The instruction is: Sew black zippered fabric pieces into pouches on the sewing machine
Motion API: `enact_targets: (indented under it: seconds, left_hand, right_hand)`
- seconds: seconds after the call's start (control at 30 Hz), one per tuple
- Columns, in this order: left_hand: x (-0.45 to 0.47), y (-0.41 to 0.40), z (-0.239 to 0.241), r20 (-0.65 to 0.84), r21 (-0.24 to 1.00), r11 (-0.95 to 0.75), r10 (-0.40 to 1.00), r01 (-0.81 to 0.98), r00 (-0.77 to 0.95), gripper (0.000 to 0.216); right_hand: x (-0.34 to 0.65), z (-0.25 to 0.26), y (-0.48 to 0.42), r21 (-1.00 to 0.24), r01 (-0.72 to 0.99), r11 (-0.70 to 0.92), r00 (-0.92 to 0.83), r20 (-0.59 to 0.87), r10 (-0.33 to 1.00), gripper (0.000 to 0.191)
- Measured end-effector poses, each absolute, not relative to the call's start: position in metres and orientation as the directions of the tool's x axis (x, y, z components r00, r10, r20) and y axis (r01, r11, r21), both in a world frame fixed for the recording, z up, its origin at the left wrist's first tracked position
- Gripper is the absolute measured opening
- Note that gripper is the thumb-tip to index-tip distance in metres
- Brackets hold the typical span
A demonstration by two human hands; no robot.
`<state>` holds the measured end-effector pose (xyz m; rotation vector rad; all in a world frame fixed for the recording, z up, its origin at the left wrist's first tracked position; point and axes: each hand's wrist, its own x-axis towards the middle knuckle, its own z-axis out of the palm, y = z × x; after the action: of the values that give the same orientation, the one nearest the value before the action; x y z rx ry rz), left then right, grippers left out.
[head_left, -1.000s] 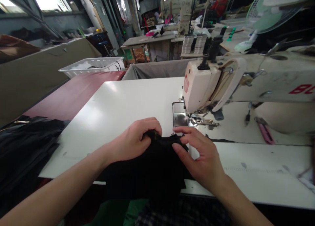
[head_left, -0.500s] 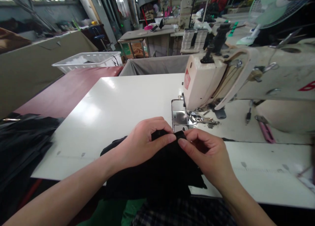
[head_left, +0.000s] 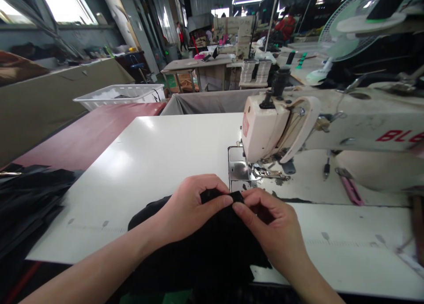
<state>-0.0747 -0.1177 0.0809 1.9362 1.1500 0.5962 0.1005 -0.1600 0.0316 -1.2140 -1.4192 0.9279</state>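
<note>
A piece of black fabric (head_left: 212,246) lies at the near edge of the white sewing table (head_left: 159,153). My left hand (head_left: 190,207) pinches its upper edge with thumb and fingers closed. My right hand (head_left: 270,226) pinches the same edge right beside it, fingertips nearly touching the left thumb. Both hands sit just in front of the sewing machine's (head_left: 298,118) needle plate (head_left: 236,169) and presser foot (head_left: 265,172).
A heap of dark cloth (head_left: 26,202) lies at the left beside a red table (head_left: 89,131) with a white basket (head_left: 119,94). A pink tool (head_left: 349,189) lies under the machine arm. A fan (head_left: 351,25) stands behind; other workstations and people farther back.
Both hands have drawn together on the fabric's upper edge, the right changing from spread fingers to a pinch. The view tilted down slightly; the fabric bunches a bit more to the left.
</note>
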Motion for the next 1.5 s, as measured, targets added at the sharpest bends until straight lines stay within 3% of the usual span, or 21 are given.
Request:
enact_targets:
  seconds: [0.17,0.23,0.3,0.4,0.57,0.77,0.87,0.97,1.07,1.17,1.23,1.33,1.5]
  left_hand:
    - [-0.074,-0.122,0.081,0.045,0.814,-0.302,0.884,0.496,0.464,0.011]
    - [-0.075,-0.124,0.082,0.056,0.811,-0.309,0.886,0.496,0.461,0.011]
    - [-0.075,-0.124,0.082,0.051,0.810,-0.307,0.885,0.500,0.462,0.011]
    - [-0.076,-0.123,0.083,0.032,0.811,-0.308,0.872,0.498,0.488,0.011]
    - [-0.076,-0.120,0.081,0.035,0.797,-0.353,0.838,0.491,0.545,0.012]
    - [-0.080,-0.114,0.084,0.120,0.631,-0.555,0.760,0.543,0.638,0.008]
    - [-0.080,-0.111,0.087,0.103,0.626,-0.565,0.743,0.537,0.661,0.010]
    - [-0.081,-0.110,0.090,0.028,0.707,-0.474,0.760,0.525,0.649,0.010]
    - [-0.084,-0.110,0.091,-0.029,0.783,-0.411,0.726,0.468,0.687,0.010]
    - [-0.086,-0.111,0.092,-0.056,0.817,-0.384,0.688,0.430,0.723,0.010]
    - [-0.087,-0.112,0.093,-0.084,0.827,-0.360,0.681,0.432,0.728,0.010]
    - [-0.087,-0.112,0.093,-0.135,0.816,-0.329,0.693,0.476,0.709,0.010]
    - [-0.085,-0.112,0.085,-0.114,0.762,-0.338,0.769,0.552,0.629,0.010]
  right_hand:
    - [0.098,0.029,-0.163,-0.962,0.182,0.202,0.025,0.210,0.977,0.020]
    - [0.098,0.028,-0.164,-0.987,0.080,0.141,0.038,0.144,0.989,0.014]
    - [0.100,0.028,-0.163,-0.999,-0.033,0.043,0.006,0.043,0.999,0.020]
    - [0.102,0.029,-0.161,-0.999,-0.041,-0.030,-0.025,-0.029,0.999,0.019]
    - [0.101,0.031,-0.164,-0.998,0.047,0.042,0.072,0.045,0.996,0.010]
    - [0.086,0.032,-0.172,-0.994,0.018,0.106,0.188,0.107,0.976,0.011]
    - [0.082,0.031,-0.173,-0.994,0.020,0.106,0.205,0.108,0.973,0.014]
    - [0.090,0.030,-0.169,-0.991,0.062,0.122,0.121,0.129,0.984,0.017]
    - [0.106,0.030,-0.158,-0.995,0.044,0.090,-0.103,0.085,0.991,0.027]
    - [0.119,0.030,-0.147,-0.993,-0.022,-0.115,-0.451,-0.093,0.888,0.030]
    - [0.121,0.028,-0.144,-0.964,-0.055,-0.261,-0.563,-0.186,0.805,0.024]
    - [0.120,0.024,-0.146,-0.920,-0.116,-0.374,-0.488,-0.275,0.828,0.025]
    - [0.114,0.022,-0.156,-0.903,-0.238,-0.358,-0.287,-0.287,0.914,0.031]
